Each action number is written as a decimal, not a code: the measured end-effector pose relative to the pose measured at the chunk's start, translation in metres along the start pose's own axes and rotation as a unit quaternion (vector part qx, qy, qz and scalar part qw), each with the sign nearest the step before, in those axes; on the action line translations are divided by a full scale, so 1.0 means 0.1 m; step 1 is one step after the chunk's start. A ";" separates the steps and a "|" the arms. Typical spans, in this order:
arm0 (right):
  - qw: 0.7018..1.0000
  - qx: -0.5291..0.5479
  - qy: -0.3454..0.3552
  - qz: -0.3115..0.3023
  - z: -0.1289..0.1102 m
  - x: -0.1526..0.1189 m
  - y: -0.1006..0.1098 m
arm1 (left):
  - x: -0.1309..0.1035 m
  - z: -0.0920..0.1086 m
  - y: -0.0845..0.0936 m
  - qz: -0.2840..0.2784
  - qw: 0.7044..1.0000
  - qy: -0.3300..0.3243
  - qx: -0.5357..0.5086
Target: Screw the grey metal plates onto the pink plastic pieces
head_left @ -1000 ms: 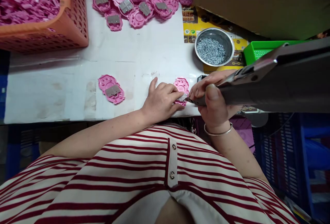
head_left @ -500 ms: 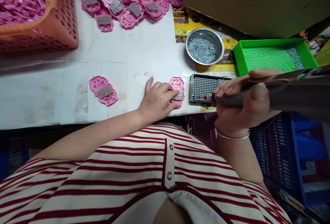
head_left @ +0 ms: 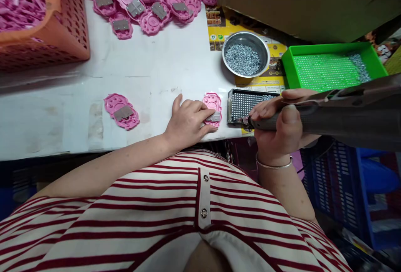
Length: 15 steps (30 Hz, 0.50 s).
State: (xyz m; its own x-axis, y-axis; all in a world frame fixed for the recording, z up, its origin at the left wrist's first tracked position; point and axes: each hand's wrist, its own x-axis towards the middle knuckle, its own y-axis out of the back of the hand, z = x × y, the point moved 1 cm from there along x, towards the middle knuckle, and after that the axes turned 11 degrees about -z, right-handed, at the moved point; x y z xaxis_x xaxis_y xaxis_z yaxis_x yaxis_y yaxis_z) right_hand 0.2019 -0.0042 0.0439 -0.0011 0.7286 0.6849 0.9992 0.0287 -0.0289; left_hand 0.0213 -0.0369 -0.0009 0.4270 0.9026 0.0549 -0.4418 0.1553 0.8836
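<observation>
My left hand [head_left: 188,123] grips a pink plastic casing [head_left: 212,100] near the table's front edge, thumb and index finger on its lower part. A grey metal plate [head_left: 214,116] sits in that casing, partly under the fingertip. In my right hand [head_left: 278,125] is a dark electric screwdriver [head_left: 344,111], fingers wrapped round its front end. Its tip [head_left: 242,120] points left, over the lower edge of a black screw tray [head_left: 247,104] with rows of screws. Whether the tip carries a screw is too small to tell. Another pink casing [head_left: 121,111] with a metal plate lies left of my left hand.
A metal bowl of screws [head_left: 246,54] stands behind the black tray, with a green tray [head_left: 335,50] to its right. Pink casings [head_left: 150,0] are piled at the back. An orange basket [head_left: 67,25] of pink parts stands back left; a cardboard box [head_left: 291,4] stands back right.
My right hand and the screwdriver have moved a little left and down, the tip now at the tray's lower edge. My left hand stays on the casing. The whole view has shifted slightly.
</observation>
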 end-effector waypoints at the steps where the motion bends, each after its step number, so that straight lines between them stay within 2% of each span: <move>1: 1.000 -0.010 -0.004 0.003 0.00 -0.01 0.00 | 0.00 0.00 0.00 -0.001 1.000 0.000 -0.001; 15: 0.999 -0.020 -0.010 0.031 -0.01 -0.03 -0.01 | 0.01 0.01 0.02 -0.013 1.000 0.008 -0.009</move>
State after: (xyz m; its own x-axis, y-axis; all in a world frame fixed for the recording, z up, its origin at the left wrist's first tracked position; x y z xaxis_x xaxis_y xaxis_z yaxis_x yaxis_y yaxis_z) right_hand 0.2011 -0.0071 0.0426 0.0604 0.7423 0.6674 0.9982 -0.0443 -0.0410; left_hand 0.0216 -0.0365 0.0009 0.4254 0.9047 0.0246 -0.4450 0.1854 0.8761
